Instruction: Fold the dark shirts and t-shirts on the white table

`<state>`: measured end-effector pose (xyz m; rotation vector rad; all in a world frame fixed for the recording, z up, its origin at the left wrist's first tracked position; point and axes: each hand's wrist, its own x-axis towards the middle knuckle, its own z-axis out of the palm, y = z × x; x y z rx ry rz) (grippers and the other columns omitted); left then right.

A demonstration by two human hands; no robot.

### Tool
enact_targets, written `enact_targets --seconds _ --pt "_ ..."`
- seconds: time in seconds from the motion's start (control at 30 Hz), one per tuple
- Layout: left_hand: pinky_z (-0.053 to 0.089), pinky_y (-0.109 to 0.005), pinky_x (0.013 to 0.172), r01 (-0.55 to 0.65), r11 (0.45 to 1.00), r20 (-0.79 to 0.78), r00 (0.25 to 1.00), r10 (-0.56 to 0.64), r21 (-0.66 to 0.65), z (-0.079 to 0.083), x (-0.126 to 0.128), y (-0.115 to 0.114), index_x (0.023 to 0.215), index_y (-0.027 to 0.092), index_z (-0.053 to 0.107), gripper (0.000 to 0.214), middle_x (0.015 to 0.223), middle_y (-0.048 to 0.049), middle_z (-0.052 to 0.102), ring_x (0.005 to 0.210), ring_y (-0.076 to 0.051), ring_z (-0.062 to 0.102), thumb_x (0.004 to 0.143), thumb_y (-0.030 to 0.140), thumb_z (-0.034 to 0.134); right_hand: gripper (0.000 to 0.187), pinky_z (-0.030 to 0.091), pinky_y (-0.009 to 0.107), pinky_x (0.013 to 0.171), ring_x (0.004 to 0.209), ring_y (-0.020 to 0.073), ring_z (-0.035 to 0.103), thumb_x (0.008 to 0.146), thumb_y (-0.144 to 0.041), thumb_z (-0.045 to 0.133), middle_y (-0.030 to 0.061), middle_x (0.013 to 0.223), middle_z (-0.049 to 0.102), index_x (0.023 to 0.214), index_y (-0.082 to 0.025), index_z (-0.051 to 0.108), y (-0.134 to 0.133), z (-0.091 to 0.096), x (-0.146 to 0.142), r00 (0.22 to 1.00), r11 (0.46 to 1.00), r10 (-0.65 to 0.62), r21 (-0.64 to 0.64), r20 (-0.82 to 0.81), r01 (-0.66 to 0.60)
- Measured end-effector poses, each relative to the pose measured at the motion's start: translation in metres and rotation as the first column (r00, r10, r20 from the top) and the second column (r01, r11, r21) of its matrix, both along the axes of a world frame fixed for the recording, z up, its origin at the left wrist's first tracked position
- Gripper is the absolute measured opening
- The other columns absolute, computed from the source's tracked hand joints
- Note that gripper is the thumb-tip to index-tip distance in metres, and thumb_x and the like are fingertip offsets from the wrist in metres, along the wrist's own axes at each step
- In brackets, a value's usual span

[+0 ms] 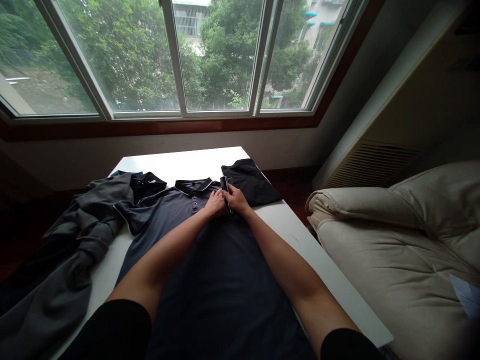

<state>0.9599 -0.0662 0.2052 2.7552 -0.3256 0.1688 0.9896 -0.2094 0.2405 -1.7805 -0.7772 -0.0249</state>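
A dark navy polo shirt (210, 270) lies spread over the white table, its black collar (194, 187) at the far end and its button placket facing up. The right sleeve is turned inward, and its white-edged cuff (226, 192) stands up between my hands. My right hand (238, 199) is closed, pinching the cuff from the right. Against the cuff's left side, my left hand (215, 203) has its fingers bent together on the shirt fabric. The fingertips of both hands are partly hidden by the cloth.
A folded black garment (251, 182) lies just beyond my right hand. Rumpled dark grey clothes (90, 220) hang over the left edge of the white table (322, 270). A beige couch (397, 240) stands on the right, and a window (217, 55) is ahead.
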Motion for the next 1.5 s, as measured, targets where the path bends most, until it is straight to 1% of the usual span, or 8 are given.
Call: enact_targets --seconds 0.23,0.37,0.67,0.9,1.07,1.23,1.33,1.5 --pt "0.051 -0.034 0.105 -0.167 0.932 -0.032 0.986 0.166 -0.322 0.021 0.014 0.064 0.125 0.019 0.073 0.041 0.127 -0.0091 0.073 0.118 -0.023 0.067 0.094 0.015 0.045 0.028 0.049 0.027 0.079 0.084 0.0207 0.069 0.095 -0.031 0.059 0.0031 0.095 0.077 0.114 -0.02 0.076 -0.003 0.002 -0.007 0.996 0.973 0.088 -0.215 0.024 -0.081" --pt "0.056 -0.028 0.09 -0.258 0.9 -0.086 0.966 0.243 -0.353 0.031 0.031 0.072 0.129 0.017 0.069 0.042 0.115 -0.0085 0.078 0.1 -0.019 0.073 0.1 0.021 0.04 0.026 0.047 0.024 0.08 0.088 0.0188 0.069 0.098 -0.028 0.055 0.0014 0.097 0.077 0.112 -0.023 0.076 -0.002 0.009 -0.02 0.991 0.915 0.108 -0.396 0.076 -0.07" --pt "0.053 -0.027 0.096 -0.198 0.963 -0.159 0.973 0.17 -0.182 0.032 0.047 0.048 0.115 0.022 0.079 0.031 0.117 -0.0043 0.077 0.108 -0.022 0.071 0.094 0.028 0.056 0.033 0.047 0.028 0.09 0.11 0.0262 0.068 0.101 -0.044 0.058 0.0085 0.12 0.075 0.122 -0.024 0.073 0.005 0.019 -0.051 0.97 0.635 0.19 -0.773 0.152 -0.003" --pt "0.035 -0.036 0.121 -0.064 0.998 -0.1 0.993 0.063 -0.013 0.033 0.046 0.043 0.127 0.023 0.074 0.038 0.149 -0.0079 0.059 0.139 -0.027 0.052 0.09 0.027 0.065 0.045 0.049 0.031 0.087 0.106 0.0265 0.069 0.107 -0.051 0.039 0.008 0.12 0.073 0.131 -0.031 0.071 0.012 0.017 -0.062 0.956 0.616 0.216 -0.787 0.198 0.024" --pt "0.03 -0.033 0.124 -0.026 0.999 -0.063 0.998 0.029 0.039 0.029 0.045 0.036 0.134 0.027 0.068 0.044 0.154 -0.0041 0.055 0.142 -0.021 0.048 0.093 0.017 0.056 0.035 0.047 0.029 0.087 0.108 0.0257 0.068 0.103 -0.04 0.049 0.0059 0.121 0.074 0.128 -0.032 0.073 0.008 0.022 -0.056 0.954 0.592 0.271 -0.804 0.13 -0.058" --pt "0.043 -0.034 0.113 -0.128 0.989 -0.042 0.99 0.131 0.076 0.028 0.052 0.037 0.15 0.027 0.054 0.055 0.142 -0.0105 0.061 0.13 -0.025 0.058 0.094 0.023 0.056 0.032 0.047 0.028 0.082 0.103 0.0246 0.07 0.103 -0.041 0.048 0.0056 0.111 0.077 0.11 -0.029 0.078 -0.01 0.036 -0.039 0.984 0.616 0.021 -0.777 0.177 0.127" --pt "0.046 -0.036 0.108 -0.149 0.983 -0.041 0.987 0.155 0.109 0.029 0.056 0.033 0.149 0.032 0.055 0.06 0.132 -0.0099 0.064 0.126 -0.028 0.059 0.09 0.022 0.061 0.036 0.049 0.031 0.082 0.101 0.0275 0.071 0.1 -0.048 0.053 0.0121 0.11 0.077 0.109 -0.024 0.078 -0.022 0.042 -0.03 0.967 0.534 -0.166 -0.806 0.194 0.254" --pt "0.047 -0.038 0.105 -0.178 0.976 -0.039 0.982 0.184 0.126 0.03 0.059 0.021 0.125 0.031 0.071 0.038 0.123 -0.0097 0.067 0.122 -0.028 0.06 0.092 0.02 0.058 0.043 0.051 0.035 0.085 0.105 0.0325 0.071 0.091 -0.055 0.065 0.0177 0.113 0.076 0.111 -0.02 0.078 -0.027 0.038 -0.032 0.969 0.438 -0.2 -0.872 0.144 0.22"
